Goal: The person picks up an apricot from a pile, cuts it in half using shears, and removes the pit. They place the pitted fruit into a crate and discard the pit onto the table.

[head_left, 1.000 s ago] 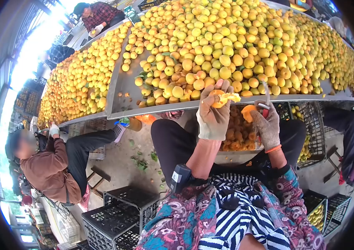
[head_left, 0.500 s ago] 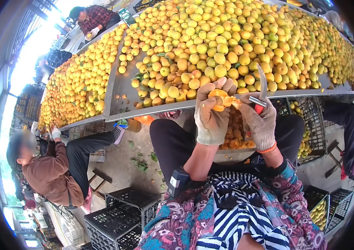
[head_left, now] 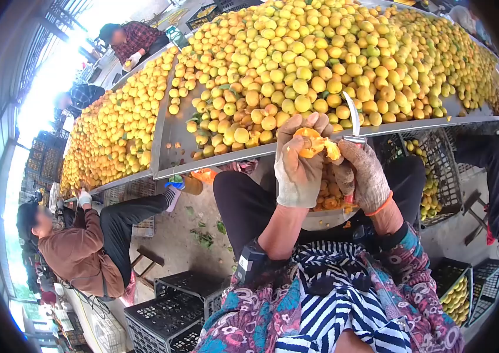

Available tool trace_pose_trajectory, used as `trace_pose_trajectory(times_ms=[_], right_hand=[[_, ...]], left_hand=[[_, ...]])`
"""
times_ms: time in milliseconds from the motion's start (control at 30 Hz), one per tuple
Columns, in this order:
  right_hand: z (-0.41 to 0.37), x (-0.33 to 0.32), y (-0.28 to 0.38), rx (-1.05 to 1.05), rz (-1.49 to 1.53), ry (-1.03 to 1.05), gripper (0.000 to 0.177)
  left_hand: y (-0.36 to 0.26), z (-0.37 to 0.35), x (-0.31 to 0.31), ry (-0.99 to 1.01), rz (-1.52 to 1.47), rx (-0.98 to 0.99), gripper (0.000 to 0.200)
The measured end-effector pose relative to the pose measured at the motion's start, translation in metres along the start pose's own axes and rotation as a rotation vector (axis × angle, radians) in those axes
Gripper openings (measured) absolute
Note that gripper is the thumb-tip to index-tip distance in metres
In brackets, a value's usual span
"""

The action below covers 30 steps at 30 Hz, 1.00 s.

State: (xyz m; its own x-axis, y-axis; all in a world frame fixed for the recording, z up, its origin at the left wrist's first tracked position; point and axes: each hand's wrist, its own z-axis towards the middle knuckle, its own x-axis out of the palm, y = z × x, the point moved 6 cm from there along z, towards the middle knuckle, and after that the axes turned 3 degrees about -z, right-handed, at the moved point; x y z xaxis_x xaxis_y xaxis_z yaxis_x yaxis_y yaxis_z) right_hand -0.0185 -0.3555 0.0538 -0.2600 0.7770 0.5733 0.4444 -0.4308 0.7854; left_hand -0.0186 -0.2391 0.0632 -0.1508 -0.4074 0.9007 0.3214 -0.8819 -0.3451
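Note:
My left hand (head_left: pixel 298 165), in a pale work glove, is closed around an opened orange fruit (head_left: pixel 311 145) whose torn flesh shows. Close beside it, my right hand (head_left: pixel 365 175), in a soiled glove with an orange band at the wrist, grips a knife (head_left: pixel 352 116) with its curved blade pointing up. The right fingertips are near the fruit's torn edge. Both hands are in front of the metal table edge (head_left: pixel 232 155), with a large heap of yellow-orange fruit (head_left: pixel 302 70) beyond. Below the hands, a container of orange pieces (head_left: pixel 327 197) is partly hidden.
A person in brown (head_left: pixel 79 250) sits at the left. Another in a checked shirt (head_left: pixel 137 41) is across the table. Black crates (head_left: pixel 164 320) stand at lower left, and crates with fruit (head_left: pixel 454 294) at lower right. A wooden stool (head_left: pixel 146 262) is on the floor.
The knife blade has shifted left and lower, and my right hand has turned, its fingers now lower. The opened fruit stays in my left hand. The whole view has shifted slightly.

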Motion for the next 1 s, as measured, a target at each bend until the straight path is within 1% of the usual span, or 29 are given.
trace_pose_trajectory(times_ms=[67,167,200,267,300,333,367,400,467,533,600,633,667,700,733,767,833,867,900,967,1000], right_hand=[[-0.001,-0.002,0.000,-0.020,0.045,0.029,0.019],[-0.006,0.001,0.005,-0.063,0.096,0.089,0.021],[-0.009,0.003,0.008,-0.082,0.112,0.111,0.022],[-0.012,-0.002,0.013,-0.104,0.147,0.032,0.023],[-0.012,-0.004,0.016,-0.122,0.167,-0.004,0.023],[-0.011,-0.008,0.018,-0.147,0.171,0.047,0.024],[-0.011,-0.013,0.017,-0.166,0.198,0.088,0.023],[-0.010,-0.020,0.016,-0.162,0.199,-0.020,0.022],[-0.010,-0.032,0.015,-0.138,0.222,-0.125,0.019],[-0.012,-0.045,0.013,-0.087,0.243,-0.119,0.016],[-0.010,-0.051,0.011,-0.077,0.326,-0.116,0.015],[-0.010,-0.051,0.012,-0.074,0.340,-0.112,0.014],[-0.010,-0.050,0.015,-0.069,0.270,-0.154,0.022],[-0.009,-0.047,0.018,-0.075,0.289,-0.138,0.019],[-0.010,-0.047,0.019,-0.077,0.308,-0.128,0.017],[-0.012,-0.047,0.019,-0.073,0.328,-0.120,0.015],[-0.015,-0.045,0.022,-0.089,0.312,-0.099,0.015],[-0.014,-0.046,0.023,-0.088,0.304,-0.090,0.016],[-0.016,-0.047,0.021,-0.078,0.299,-0.088,0.016],[-0.016,-0.050,0.029,-0.146,0.242,-0.108,0.017],[-0.019,-0.051,0.031,-0.158,0.202,-0.141,0.017]], left_hand=[[0.002,-0.006,0.013,-0.001,-0.006,-0.004,0.030],[0.010,-0.002,0.006,0.090,-0.203,-0.143,0.029],[0.008,-0.002,0.012,0.062,-0.179,-0.143,0.030],[0.001,-0.005,0.040,0.014,-0.126,-0.143,0.032],[-0.002,-0.007,0.053,0.035,-0.155,-0.144,0.031],[-0.005,-0.010,0.067,0.062,-0.183,-0.146,0.031],[-0.008,-0.014,0.085,0.102,-0.209,-0.159,0.033],[-0.011,-0.018,0.103,0.141,-0.235,-0.173,0.035],[-0.012,-0.033,0.155,0.304,-0.330,-0.210,0.037],[-0.014,-0.073,0.206,0.362,-0.539,-0.294,0.038],[-0.012,-0.086,0.227,0.452,-0.778,-0.298,0.043],[-0.002,-0.082,0.235,0.592,-0.887,-0.218,0.049],[0.008,-0.087,0.228,0.657,-0.931,-0.173,0.051],[0.018,-0.092,0.221,0.723,-0.975,-0.130,0.054],[0.019,-0.096,0.210,0.711,-0.962,-0.128,0.052],[0.018,-0.101,0.208,0.748,-0.912,-0.156,0.050],[-0.002,-0.080,0.246,0.823,-0.810,-0.206,0.047],[-0.007,-0.074,0.247,0.902,-0.729,-0.288,0.046],[0.001,-0.079,0.232,0.876,-0.659,-0.231,0.045],[0.016,-0.091,0.203,0.817,-0.515,-0.123,0.044],[0.005,-0.088,0.192,0.683,-0.225,-0.110,0.043]])
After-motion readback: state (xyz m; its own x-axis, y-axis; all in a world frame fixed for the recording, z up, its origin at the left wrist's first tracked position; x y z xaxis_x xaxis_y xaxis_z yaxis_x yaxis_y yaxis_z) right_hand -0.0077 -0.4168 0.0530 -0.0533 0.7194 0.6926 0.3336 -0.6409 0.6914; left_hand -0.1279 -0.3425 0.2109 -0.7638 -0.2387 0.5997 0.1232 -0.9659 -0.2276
